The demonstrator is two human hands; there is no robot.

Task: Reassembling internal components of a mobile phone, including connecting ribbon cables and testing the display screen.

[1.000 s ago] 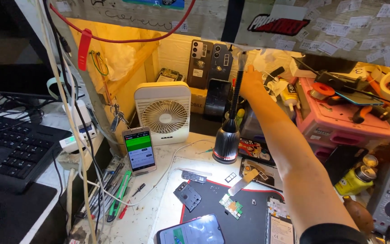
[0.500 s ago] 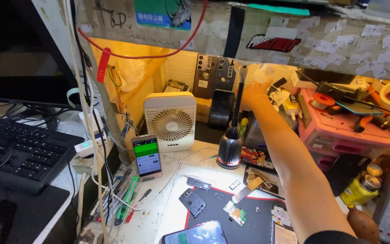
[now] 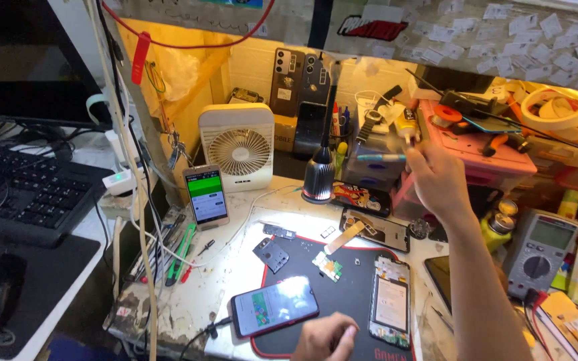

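At the near edge the left hand (image 3: 327, 337) rests on the black mat (image 3: 356, 281), fingers curled loosely inward and close together; whether they grip anything cannot be told. Just left of it lies a lit phone (image 3: 274, 305), part on the mat, with a cable running from its left end. Right of the hand, an opened phone frame (image 3: 390, 301) lies face up on the mat. Further in sit a small circuit board (image 3: 328, 265), a dark camera cover (image 3: 271, 255) and a flat ribbon strip (image 3: 344, 236).

Beyond the mat, the right hand (image 3: 439, 177) is raised over the bench, arm stretched forward. Its thumb and forefinger pinch a thin blue tool (image 3: 379, 158) that points left and is blurred; the other fingers fold beneath. The tool hangs in the air in front of a clear box (image 3: 369, 170), just right of the black lamp (image 3: 320, 175).

Further left a second phone (image 3: 206, 196) stands propped with a green screen, in front of a white fan (image 3: 237, 146). A pink case (image 3: 469, 150) sits behind the right hand.
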